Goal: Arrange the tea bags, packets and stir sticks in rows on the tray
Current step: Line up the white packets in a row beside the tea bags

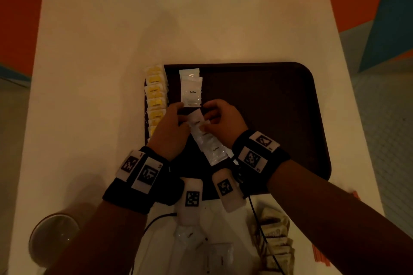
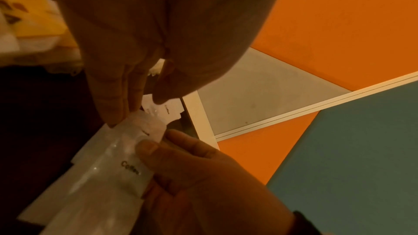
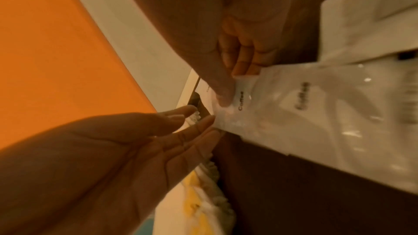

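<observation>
We are partway through. A row of yellow tea bags [image 1: 155, 98] runs down the left edge of the dark tray [image 1: 279, 107], overlapping like shingles, and this row looks finished or close to it. Just beside it, a second row of white coffee packets [image 1: 191, 90] is started: two or so lie flat at the far end of the tray.

Both hands work on extending that second row. Our right hand [image 1: 220, 116] has its grip clamped on a fanned bunch of held coffee packets [image 1: 205, 138], thumb on top and fingers beneath, as the right wrist view shows. Our left hand [image 1: 172, 127] reaches in with fingers mostly straight, their tips touching the top packet's edge; it seems to be sliding one off the bunch rather than clasping it.

Much is left. On the counter [image 1: 100, 40] near us lie more clear-wrapped packets [image 1: 214, 257], a pile of pale tea bags [image 1: 277, 236], and orange stir sticks [image 1: 321, 254] at the right edge, partly hidden by the forearm. The tray's right half is bare, so we judge two or three rows are yet to be laid.
</observation>
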